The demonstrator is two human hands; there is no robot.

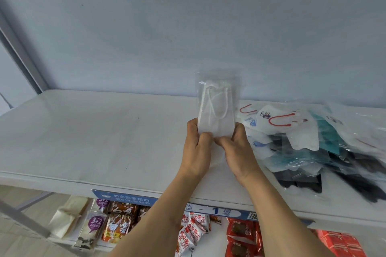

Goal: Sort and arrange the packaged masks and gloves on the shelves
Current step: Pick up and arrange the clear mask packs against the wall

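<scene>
One head-worn wide-angle view looks forward and down, close over the flat white shelf [87, 131] (hands within reach).

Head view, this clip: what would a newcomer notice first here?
First, the white mask in a clear packet, held upright at centre above the white shelf, its bottom edge pinched by the left hand and the right hand. Next, the loose heap of packaged masks on the shelf's right side. Colourful snack packets fill the shelf below.
</scene>
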